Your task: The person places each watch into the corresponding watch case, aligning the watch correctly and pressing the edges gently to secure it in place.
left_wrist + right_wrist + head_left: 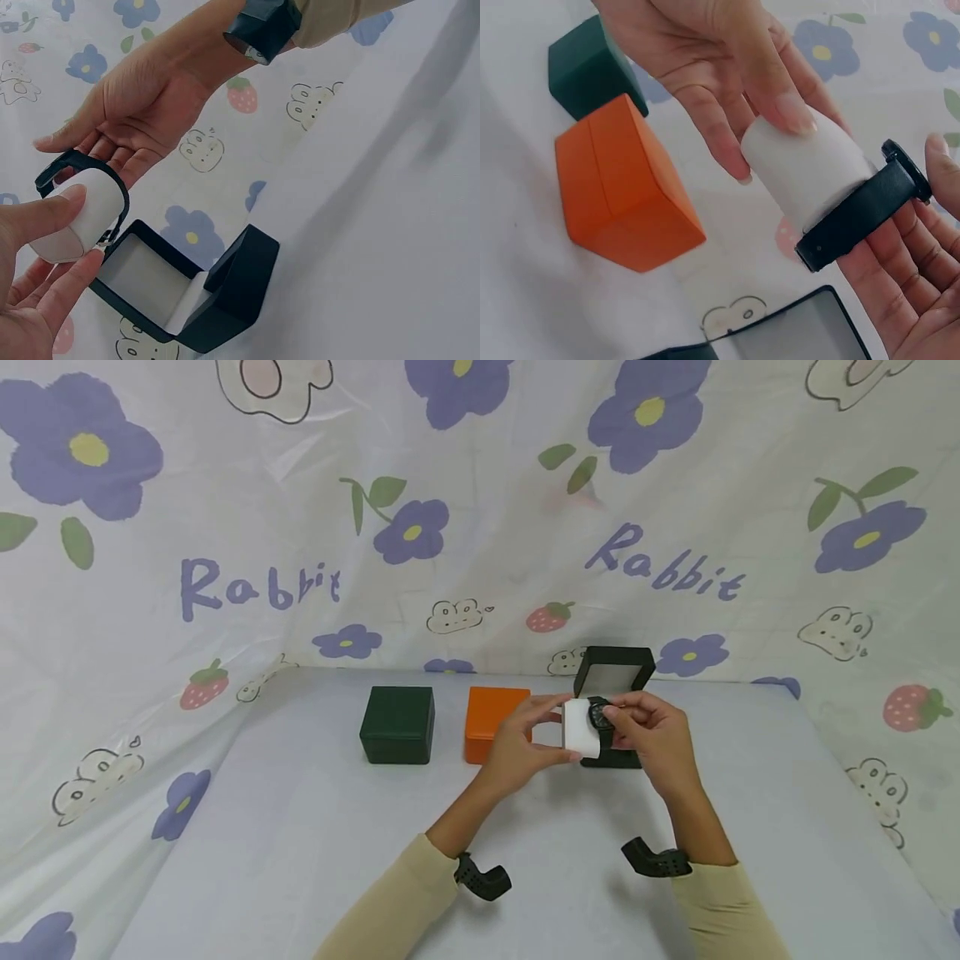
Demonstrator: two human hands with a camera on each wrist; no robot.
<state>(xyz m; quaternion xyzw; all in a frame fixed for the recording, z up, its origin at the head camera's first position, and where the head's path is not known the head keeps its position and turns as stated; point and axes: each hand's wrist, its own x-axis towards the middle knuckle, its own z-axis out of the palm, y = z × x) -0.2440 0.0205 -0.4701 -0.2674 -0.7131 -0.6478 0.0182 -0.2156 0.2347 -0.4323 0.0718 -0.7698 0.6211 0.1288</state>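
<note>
My left hand (pixel 517 743) holds a white watch cushion (pixel 579 728) by one end, thumb on one side and fingers on the other. A black wristwatch (pixel 600 715) is looped around the cushion's other end; its strap (pixel 855 225) shows from the side in the right wrist view. My right hand (pixel 660 739) pinches the watch, with the thumb at its face and fingers beside the strap. Behind and below the hands stands a black watch box (pixel 615 657), lid raised, pale lining (pixel 150 274) showing. The hands partly hide this box in the head view.
A closed orange box (pixel 491 710) stands just left of the black box, partly behind my left hand. Farther left is a closed dark green box (pixel 397 727). All rest on a white table (pixel 300 827) backed by a flower-printed cloth (pixel 480 552).
</note>
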